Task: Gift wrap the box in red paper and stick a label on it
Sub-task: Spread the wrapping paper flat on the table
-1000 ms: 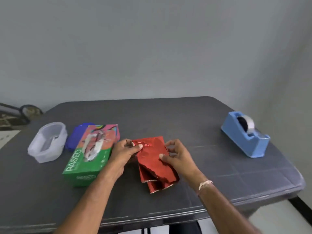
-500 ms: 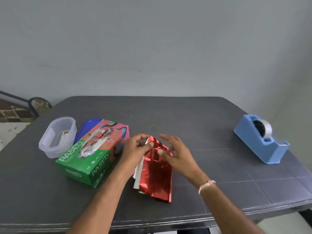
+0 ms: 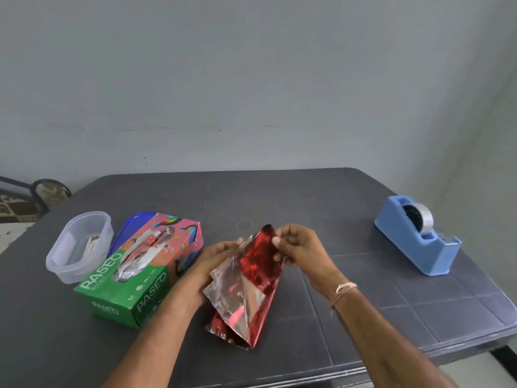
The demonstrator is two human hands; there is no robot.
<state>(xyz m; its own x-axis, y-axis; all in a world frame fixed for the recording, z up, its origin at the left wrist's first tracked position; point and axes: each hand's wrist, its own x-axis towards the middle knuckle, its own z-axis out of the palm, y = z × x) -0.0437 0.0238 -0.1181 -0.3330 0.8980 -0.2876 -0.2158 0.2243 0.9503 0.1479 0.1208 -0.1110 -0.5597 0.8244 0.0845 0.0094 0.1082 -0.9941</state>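
Observation:
A folded sheet of shiny red paper (image 3: 261,264) with a silver underside is lifted off the dark table, partly unfolded. My left hand (image 3: 215,257) pinches its upper left edge, and my right hand (image 3: 296,247) pinches its top corner. Its lower end touches the table near the front. The green and pink tissue box (image 3: 140,271) lies just left of my left hand. A clear plastic tub (image 3: 79,249) at the far left holds a small card or label (image 3: 91,245).
A blue tape dispenser (image 3: 416,242) with a roll of clear tape stands at the right of the table (image 3: 349,214). A blue lid (image 3: 131,228) lies behind the tissue box. The wall rises behind the table's far edge.
The red paper has been raised from the table and opened out, so its silver inside now shows. Both hands have moved up with it.

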